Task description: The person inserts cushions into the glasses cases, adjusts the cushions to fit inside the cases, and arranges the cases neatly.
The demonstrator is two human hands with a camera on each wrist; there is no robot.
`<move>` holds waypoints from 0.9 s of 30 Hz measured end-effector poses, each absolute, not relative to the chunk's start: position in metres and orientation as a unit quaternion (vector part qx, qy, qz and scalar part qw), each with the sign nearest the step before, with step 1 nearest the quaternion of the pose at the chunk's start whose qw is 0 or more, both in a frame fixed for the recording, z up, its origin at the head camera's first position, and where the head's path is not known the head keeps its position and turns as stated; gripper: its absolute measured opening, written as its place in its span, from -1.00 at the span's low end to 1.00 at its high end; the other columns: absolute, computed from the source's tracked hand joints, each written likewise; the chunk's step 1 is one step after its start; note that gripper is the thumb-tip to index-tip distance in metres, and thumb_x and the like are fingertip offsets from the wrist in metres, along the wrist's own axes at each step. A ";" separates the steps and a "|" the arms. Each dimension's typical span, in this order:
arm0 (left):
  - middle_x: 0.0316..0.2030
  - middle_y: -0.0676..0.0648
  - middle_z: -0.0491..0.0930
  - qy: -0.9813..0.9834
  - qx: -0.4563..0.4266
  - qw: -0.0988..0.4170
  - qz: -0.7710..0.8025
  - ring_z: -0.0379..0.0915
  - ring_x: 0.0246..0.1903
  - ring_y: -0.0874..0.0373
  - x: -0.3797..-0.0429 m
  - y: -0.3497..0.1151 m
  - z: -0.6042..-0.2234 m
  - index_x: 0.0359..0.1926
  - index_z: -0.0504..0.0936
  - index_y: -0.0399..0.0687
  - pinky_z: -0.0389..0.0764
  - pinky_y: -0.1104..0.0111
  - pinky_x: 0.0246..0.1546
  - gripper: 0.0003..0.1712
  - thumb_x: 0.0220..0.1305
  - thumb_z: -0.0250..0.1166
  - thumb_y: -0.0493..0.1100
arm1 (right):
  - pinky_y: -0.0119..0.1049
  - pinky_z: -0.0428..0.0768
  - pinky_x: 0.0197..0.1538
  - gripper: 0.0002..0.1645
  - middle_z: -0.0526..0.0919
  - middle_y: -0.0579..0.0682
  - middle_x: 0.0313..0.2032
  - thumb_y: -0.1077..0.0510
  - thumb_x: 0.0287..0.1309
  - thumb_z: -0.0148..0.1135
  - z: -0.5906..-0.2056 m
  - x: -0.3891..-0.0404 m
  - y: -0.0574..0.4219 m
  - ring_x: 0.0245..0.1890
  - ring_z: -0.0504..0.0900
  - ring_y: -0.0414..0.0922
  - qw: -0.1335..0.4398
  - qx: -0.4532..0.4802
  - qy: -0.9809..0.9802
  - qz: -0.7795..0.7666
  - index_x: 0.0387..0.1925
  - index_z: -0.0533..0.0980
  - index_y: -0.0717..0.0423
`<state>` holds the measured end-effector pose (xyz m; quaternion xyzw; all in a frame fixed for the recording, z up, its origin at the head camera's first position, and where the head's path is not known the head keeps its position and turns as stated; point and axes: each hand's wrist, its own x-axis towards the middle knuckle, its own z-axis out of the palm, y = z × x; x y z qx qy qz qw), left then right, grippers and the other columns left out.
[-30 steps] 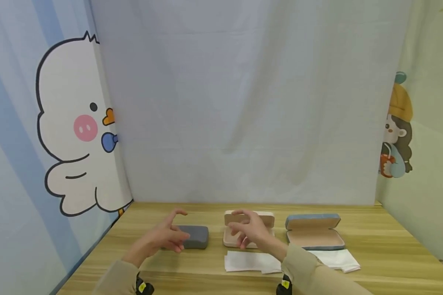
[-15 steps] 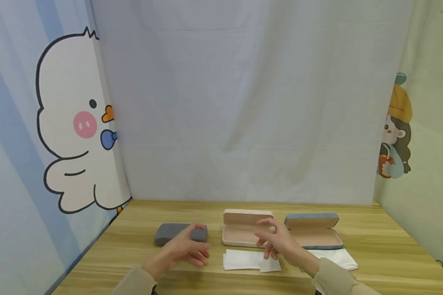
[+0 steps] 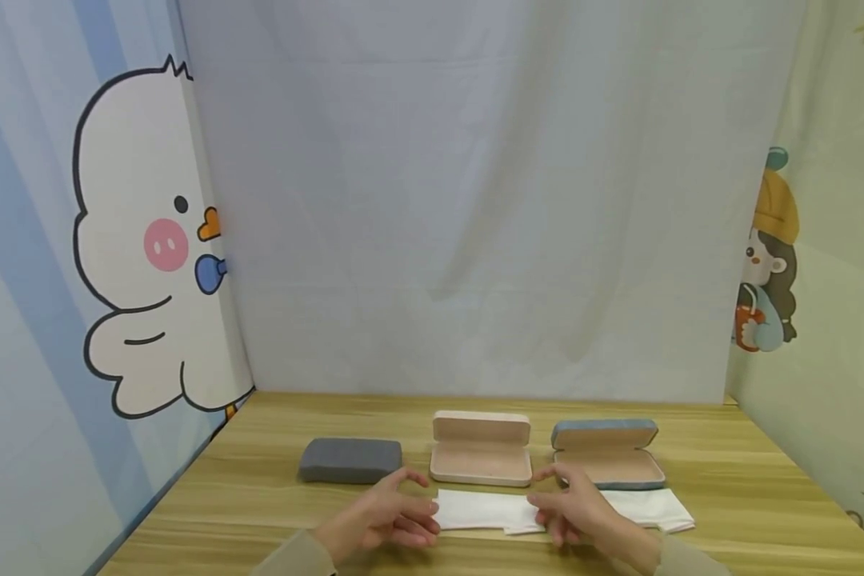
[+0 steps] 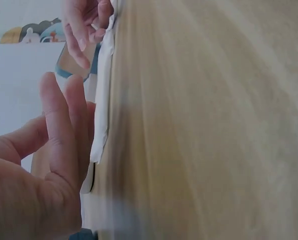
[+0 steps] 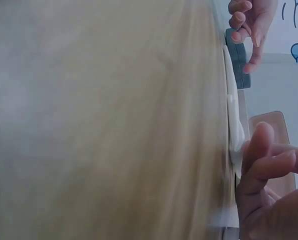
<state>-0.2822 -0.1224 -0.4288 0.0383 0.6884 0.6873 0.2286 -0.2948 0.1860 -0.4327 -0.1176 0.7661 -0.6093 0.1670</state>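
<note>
My left hand (image 3: 392, 516) is at the left end of a folded white cloth (image 3: 478, 510), its fingers relaxed and apart with nothing held. At the cloth's other end is my right hand (image 3: 576, 508), fingers loosely bent, also holding nothing. Whether either hand touches the cloth I cannot tell. Behind this cloth sits an opened white glasses case (image 3: 481, 464) with a beige lining. A blue glasses case (image 3: 608, 468) stands opened behind the right hand, which partly hides it. A second folded white cloth (image 3: 655, 506) lies in front of the blue case, partly covered by the right hand.
A grey glasses case (image 3: 351, 460) lies closed on the left of the wooden table (image 3: 259, 520). A pale curtain (image 3: 475, 200) rises along the back edge. Printed cartoon cloths (image 3: 151, 240) hang at both sides.
Both hands have come down from over the cases toward the cloth in front, shifting to the right. The cases and cloths stay in place.
</note>
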 end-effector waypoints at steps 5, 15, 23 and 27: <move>-0.46 -0.26 0.70 0.690 0.023 0.214 0.691 0.68 -0.54 0.04 -0.280 -0.113 -0.435 0.11 0.26 -0.20 0.72 0.39 -0.52 -0.47 0.18 0.31 -0.35 | -0.59 0.29 -0.77 -0.31 0.65 -0.02 -0.61 0.12 0.20 0.28 -0.434 -0.293 0.190 -0.84 0.46 -0.34 0.180 -0.101 0.772 -0.600 0.15 0.15 0.41; -0.58 -0.15 0.64 0.693 0.004 0.199 0.693 0.63 -0.62 0.14 -0.280 -0.101 -0.442 0.04 0.26 -0.24 0.70 0.42 -0.58 -0.56 0.22 0.26 -0.38 | -0.59 0.35 -0.79 -0.52 0.61 -0.06 -0.68 0.20 0.13 0.31 -0.440 -0.295 0.188 -0.85 0.44 -0.36 0.180 -0.092 0.784 -0.587 -0.08 0.30 0.40; -0.67 -0.15 0.58 0.704 0.003 0.169 0.690 0.56 -0.73 0.19 -0.282 -0.091 -0.443 -0.20 0.30 -0.29 0.68 0.40 -0.65 -0.73 0.14 0.19 -0.51 | -0.59 0.41 -0.78 -0.66 0.61 -0.04 -0.69 0.29 0.12 0.30 -0.440 -0.298 0.185 -0.85 0.47 -0.34 0.186 -0.082 0.787 -0.582 -0.18 0.35 0.39; -0.71 -0.13 0.57 0.716 -0.011 0.164 0.679 0.54 -0.75 0.20 -0.283 -0.087 -0.441 -0.32 0.37 -0.29 0.67 0.41 -0.67 -0.78 0.07 0.18 -0.56 | -0.59 0.43 -0.76 -0.76 0.61 -0.05 -0.70 0.32 0.12 0.28 -0.439 -0.297 0.183 -0.84 0.48 -0.34 0.189 -0.081 0.790 -0.577 -0.27 0.40 0.36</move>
